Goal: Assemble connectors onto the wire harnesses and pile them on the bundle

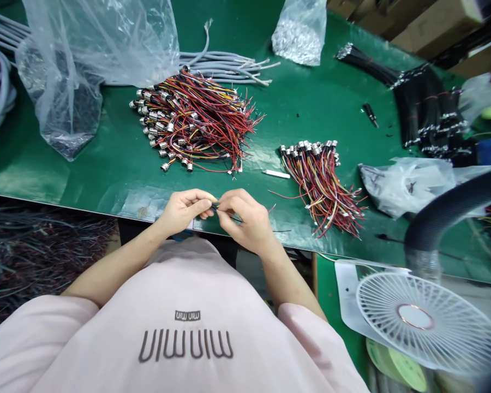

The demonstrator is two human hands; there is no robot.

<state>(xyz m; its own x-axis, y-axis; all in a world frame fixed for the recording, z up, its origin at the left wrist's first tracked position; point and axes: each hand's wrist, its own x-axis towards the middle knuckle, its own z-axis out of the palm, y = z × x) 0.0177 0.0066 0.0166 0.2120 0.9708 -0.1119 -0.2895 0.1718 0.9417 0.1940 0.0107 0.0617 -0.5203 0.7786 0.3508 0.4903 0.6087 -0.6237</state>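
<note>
My left hand (189,210) and my right hand (245,215) meet at the front edge of the bench. Both are closed, fingertips pinched on a thin wire lead (215,207) with a dark section between them. Fingers cover most of it, so its end is hidden; thin red and black strands trail out past my right hand. Beyond my hands lies a large pile of wire leads with metal connectors (204,123), in red, black, yellow and white. A smaller bundle of similar leads (325,185) rests to the right, with a white stick-like tool (276,173) beside it.
Clear plastic bags (106,38) and grey cables (229,68) occupy the back left. A bag of small metallic parts (298,35) stands at the back. Black cable bundles (417,103) lie at right. A black hose (454,204) and white fan (425,322) crowd the near right.
</note>
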